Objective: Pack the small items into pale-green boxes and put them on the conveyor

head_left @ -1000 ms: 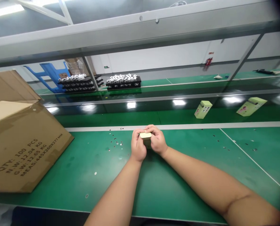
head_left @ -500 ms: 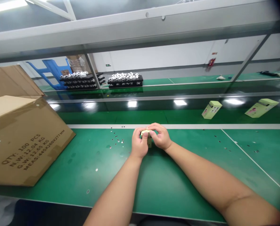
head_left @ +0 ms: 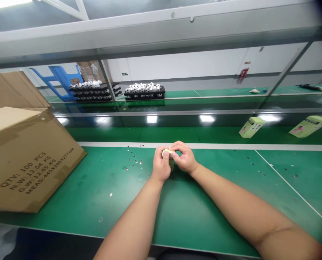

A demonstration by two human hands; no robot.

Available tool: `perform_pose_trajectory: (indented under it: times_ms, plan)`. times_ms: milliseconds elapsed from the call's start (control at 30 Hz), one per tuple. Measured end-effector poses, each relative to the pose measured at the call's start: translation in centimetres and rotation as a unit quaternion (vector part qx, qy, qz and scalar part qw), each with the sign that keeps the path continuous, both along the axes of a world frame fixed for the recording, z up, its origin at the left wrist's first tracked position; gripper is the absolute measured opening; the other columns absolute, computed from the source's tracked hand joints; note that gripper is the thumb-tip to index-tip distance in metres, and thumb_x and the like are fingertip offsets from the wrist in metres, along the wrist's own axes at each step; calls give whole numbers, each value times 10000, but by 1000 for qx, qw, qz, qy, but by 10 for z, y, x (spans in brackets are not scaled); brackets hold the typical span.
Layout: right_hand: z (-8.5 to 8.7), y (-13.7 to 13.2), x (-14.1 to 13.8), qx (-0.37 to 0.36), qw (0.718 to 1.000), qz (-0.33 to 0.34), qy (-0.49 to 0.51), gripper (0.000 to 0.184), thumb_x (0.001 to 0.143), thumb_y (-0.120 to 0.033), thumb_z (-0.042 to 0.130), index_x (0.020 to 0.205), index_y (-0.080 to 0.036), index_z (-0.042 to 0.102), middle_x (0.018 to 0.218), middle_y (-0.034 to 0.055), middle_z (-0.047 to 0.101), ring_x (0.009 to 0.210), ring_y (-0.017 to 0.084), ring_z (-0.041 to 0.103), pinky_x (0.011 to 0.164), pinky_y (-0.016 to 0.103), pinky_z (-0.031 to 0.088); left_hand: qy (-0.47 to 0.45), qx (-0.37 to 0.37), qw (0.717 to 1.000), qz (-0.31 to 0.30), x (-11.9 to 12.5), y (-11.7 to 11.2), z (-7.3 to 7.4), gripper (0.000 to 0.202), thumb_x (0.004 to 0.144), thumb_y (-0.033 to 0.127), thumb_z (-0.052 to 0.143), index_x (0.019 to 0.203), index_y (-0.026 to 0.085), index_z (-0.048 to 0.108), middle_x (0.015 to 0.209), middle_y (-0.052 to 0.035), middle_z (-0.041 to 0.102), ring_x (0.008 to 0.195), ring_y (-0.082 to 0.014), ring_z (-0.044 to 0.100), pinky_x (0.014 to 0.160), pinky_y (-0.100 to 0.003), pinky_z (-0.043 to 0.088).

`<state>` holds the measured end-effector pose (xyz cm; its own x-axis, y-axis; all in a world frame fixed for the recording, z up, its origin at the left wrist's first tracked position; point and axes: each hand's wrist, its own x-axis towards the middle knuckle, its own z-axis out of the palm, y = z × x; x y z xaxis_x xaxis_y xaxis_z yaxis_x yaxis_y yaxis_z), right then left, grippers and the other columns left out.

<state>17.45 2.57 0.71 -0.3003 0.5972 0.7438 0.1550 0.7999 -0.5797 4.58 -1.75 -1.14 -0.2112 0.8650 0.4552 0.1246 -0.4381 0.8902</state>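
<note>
A small pale yellow-green box [head_left: 171, 163] stands on the green table [head_left: 182, 209] at its middle, mostly hidden between my hands. My left hand [head_left: 161, 167] wraps its left side, with the thumb on the box's top. My right hand [head_left: 185, 159] covers its right side, fingers curled over the top flap. Both hands are closed on the box.
A big open cardboard carton [head_left: 22, 162] lies tilted at the left. Two finished light green boxes [head_left: 251, 127] [head_left: 308, 125] lie on the dark conveyor belt [head_left: 155, 124] beyond the table. Black trays of black-and-white balls [head_left: 144, 91] stand at the far back. Small bits dot the table [head_left: 132, 162].
My fingers have pressed further down over the box's top, so less of it shows. The two boxes on the belt have drifted to the right.
</note>
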Motion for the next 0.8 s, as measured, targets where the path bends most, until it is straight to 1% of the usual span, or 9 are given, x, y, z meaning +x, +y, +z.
perform_pose_trajectory:
  times_ms: [100, 233, 367, 500, 533, 600, 700, 733, 800]
  plan:
    - [-4, -2, -1, 9, 1000, 0, 4, 145, 861, -339, 557, 883, -214, 626, 915, 65, 625, 864, 206, 598, 799, 397, 500, -18, 5, 1000, -7, 1, 0, -2, 277, 932, 416, 438, 1012, 194, 585, 1016, -77, 624, 955, -212, 592, 876, -358, 461]
    - [-10, -4, -5, -6, 999, 10, 30, 173, 901, -317, 465, 909, -210, 601, 967, 69, 597, 891, 205, 583, 823, 407, 481, -33, 20, 999, -18, 1, 0, -2, 289, 948, 380, 362, 1015, 192, 570, 1000, -61, 624, 906, -193, 586, 834, -336, 465]
    - [-14, -6, -9, -31, 999, 5, 35, 94, 873, -258, 480, 918, -213, 550, 1001, 64, 573, 928, 206, 573, 852, 409, 477, -54, 0, 998, -24, 2, 0, -1, 233, 927, 339, 394, 997, 194, 561, 984, -48, 624, 888, -182, 584, 817, -317, 468]
    - [-20, -9, -9, -33, 999, 9, 25, 137, 878, -251, 456, 999, -220, 513, 1085, 79, 559, 1009, 219, 567, 903, 433, 474, -85, -12, 995, -46, 1, 2, -3, 197, 896, 286, 411, 1002, 195, 549, 984, -47, 619, 890, -182, 586, 813, -318, 476]
    - [-22, -10, -8, -23, 1000, 11, 11, 165, 874, -255, 469, 1032, -224, 508, 1113, 85, 557, 1037, 226, 563, 925, 442, 468, -88, -13, 995, -43, 1, 2, -5, 217, 900, 291, 408, 1037, 195, 547, 999, -51, 613, 893, -182, 586, 815, -320, 478]
    - [-25, -8, -4, 1, 999, 25, -45, 314, 837, -256, 535, 1145, -229, 483, 1189, 102, 549, 1099, 243, 550, 963, 455, 457, -93, -22, 995, -29, 1, 3, -9, 323, 921, 327, 399, 1205, 209, 497, 1069, -64, 591, 909, -181, 588, 821, -327, 484]
    - [-23, 11, 8, 2, 986, 43, -161, 630, 778, -248, 622, 1358, -227, 378, 1328, 126, 513, 1183, 264, 533, 999, 447, 457, -99, -57, 993, 14, 1, 5, -13, 531, 952, 395, 387, 1446, 253, 255, 1253, -92, 510, 1057, -189, 565, 882, -337, 475]
    - [-20, 23, 15, -7, 983, 27, -183, 673, 779, -249, 626, 1394, -224, 355, 1358, 126, 500, 1205, 265, 527, 1014, 443, 452, -94, -66, 993, 33, 2, 6, -14, 567, 957, 406, 390, 1470, 257, 203, 1309, -100, 477, 1140, -195, 531, 926, -343, 456]
    - [-12, 53, 34, -28, 982, -61, -178, 673, 798, -256, 610, 1417, -213, 349, 1384, 125, 487, 1234, 263, 513, 1050, 438, 430, -78, -74, 992, 66, 3, 8, -14, 596, 950, 396, 431, 1477, 252, 193, 1373, -111, 433, 1262, -201, 446, 1004, -352, 405]
